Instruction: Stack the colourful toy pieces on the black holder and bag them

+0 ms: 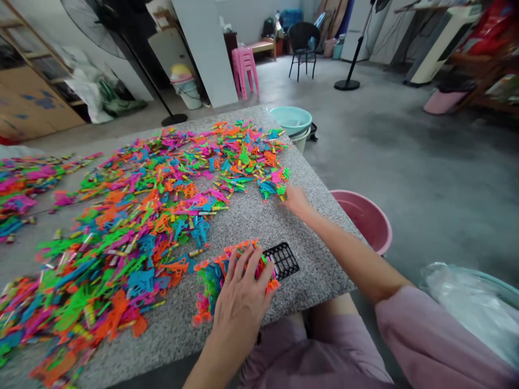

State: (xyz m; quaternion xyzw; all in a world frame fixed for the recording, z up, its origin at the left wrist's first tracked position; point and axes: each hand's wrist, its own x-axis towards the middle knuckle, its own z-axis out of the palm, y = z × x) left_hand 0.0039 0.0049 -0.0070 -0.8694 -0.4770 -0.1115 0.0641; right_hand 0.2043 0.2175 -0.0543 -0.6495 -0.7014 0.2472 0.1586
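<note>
My left hand lies palm down, fingers spread, over a row of small plastic toys in green, blue, pink and orange. The toys stand packed side by side with round orange ends showing. They cover part of a black plastic grid, whose right end is bare. My right hand reaches to the right end of the big toy pile. Its fingers are curled in at a green and yellow toy, and the fingertips are partly hidden.
The loose toys spread over the left and far parts of the speckled stone table. Beside its right edge are a pink tub and a light blue basin. A clear plastic bag is at my right. A standing fan is behind the table.
</note>
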